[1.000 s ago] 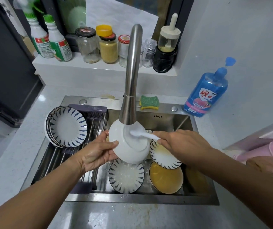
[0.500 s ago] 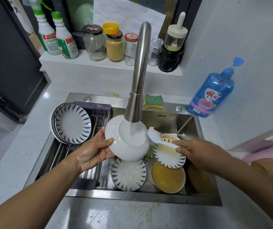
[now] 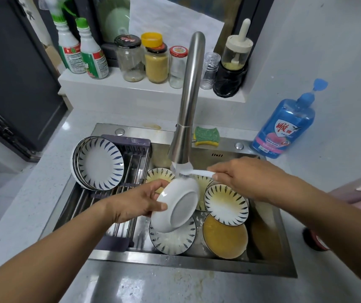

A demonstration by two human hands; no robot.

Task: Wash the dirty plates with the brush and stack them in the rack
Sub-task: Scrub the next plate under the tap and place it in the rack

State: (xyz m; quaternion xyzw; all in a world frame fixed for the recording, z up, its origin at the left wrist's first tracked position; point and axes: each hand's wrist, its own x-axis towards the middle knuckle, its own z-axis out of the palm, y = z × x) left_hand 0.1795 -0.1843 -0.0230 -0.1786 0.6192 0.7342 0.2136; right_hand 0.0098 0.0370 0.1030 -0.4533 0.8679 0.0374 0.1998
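Over sink (image 3: pixel 197 264), plate (image 3: pixel 175 206) (tilted) in left hand (image 3: pixel 136 202)

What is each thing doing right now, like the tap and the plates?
Tap, running.
Held plate, tilted, underside showing, held by left hand.
Brush, held by right hand, head under the water.
Rack plates, standing on edge, clean.
Sink plates, dirty, face up.

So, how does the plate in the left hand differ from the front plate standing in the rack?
The held plate shows its plain white underside; the rack plate shows its inside, with blue strokes around the rim. The held plate is tilted over the sink, gripped by the left hand; the rack plate stands on edge in the rack. Both are round and white.
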